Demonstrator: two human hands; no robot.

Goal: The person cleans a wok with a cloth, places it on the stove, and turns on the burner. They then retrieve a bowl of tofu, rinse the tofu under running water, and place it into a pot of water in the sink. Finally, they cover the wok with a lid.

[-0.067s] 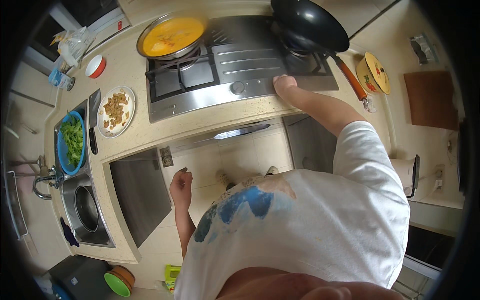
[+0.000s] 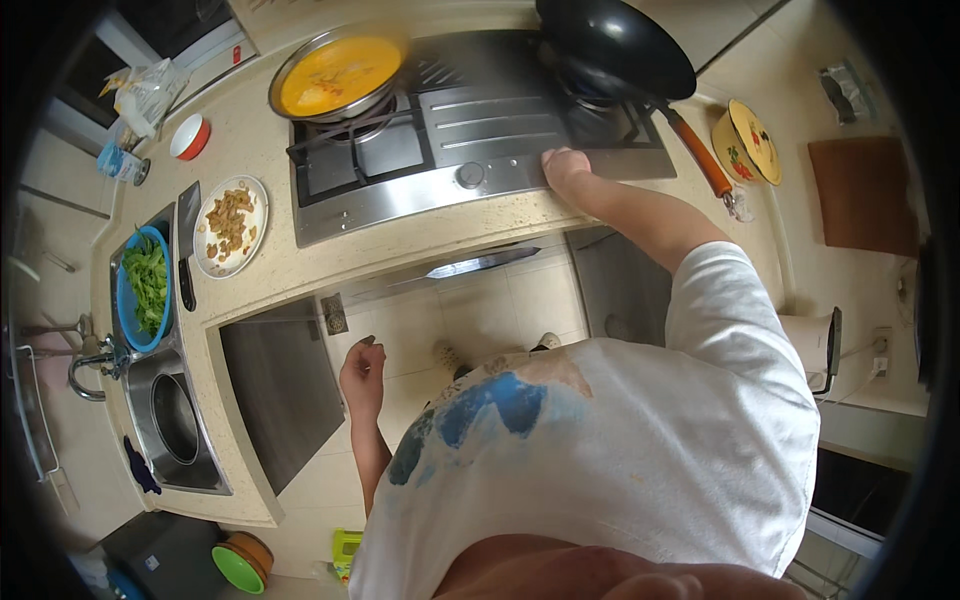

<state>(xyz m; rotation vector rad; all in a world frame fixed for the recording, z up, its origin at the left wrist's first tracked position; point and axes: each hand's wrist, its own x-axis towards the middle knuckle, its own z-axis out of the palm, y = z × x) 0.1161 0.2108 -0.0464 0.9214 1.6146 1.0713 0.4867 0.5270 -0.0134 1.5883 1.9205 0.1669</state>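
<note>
My right hand (image 2: 570, 170) rests on the steel front panel of the gas hob (image 2: 380, 195), fingers closed over a spot right of the visible knob (image 2: 470, 176); what they grip is hidden. My left hand (image 2: 362, 370) hangs low beside my shirt, fingers curled around something small and dark that I cannot make out. On the left burner sits a steel pan (image 2: 300, 105) of yellow liquid (image 2: 335, 70), its edge hazy. A black wok (image 2: 620, 45) with a wooden handle (image 2: 700, 150) sits on the right burner.
Left lie a plate of chopped food (image 2: 230, 220), cleaver (image 2: 188, 215), basin of leafy greens (image 2: 145, 285), sink (image 2: 180, 425) and red-white bowl (image 2: 190, 135). Right are a yellow enamel pot (image 2: 745, 140) and brown board (image 2: 860, 190). Below are cabinets (image 2: 270, 390) and stacked basins (image 2: 240, 562).
</note>
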